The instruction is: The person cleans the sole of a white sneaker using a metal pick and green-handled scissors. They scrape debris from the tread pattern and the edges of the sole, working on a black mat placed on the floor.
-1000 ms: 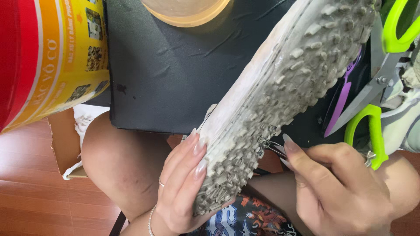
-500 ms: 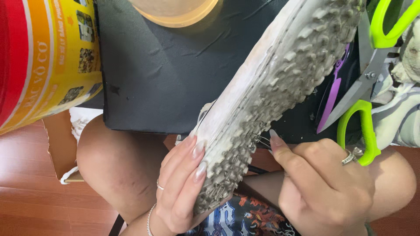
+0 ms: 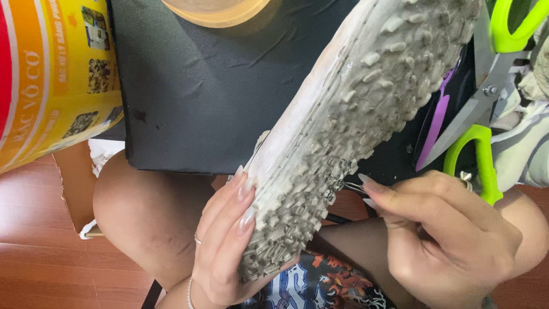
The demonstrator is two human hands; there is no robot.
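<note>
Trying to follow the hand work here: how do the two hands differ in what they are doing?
The left hand lies open, fingers flat along the shoe edge, cradling its lower end; the right hand is curled, pinching a thin metal tool at the studded sole. The left shows a ring and bracelet; the right shows neither. Both have long nails.

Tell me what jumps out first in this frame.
The studded grey sole of a white shoe runs diagonally across the middle, its lower end gripped by the left hand. The right hand pinches a thin metal tool against the studs at the sole's right edge. Lime-handled scissors lie at the far right, and a yellow and red tub fills the upper left.
</note>
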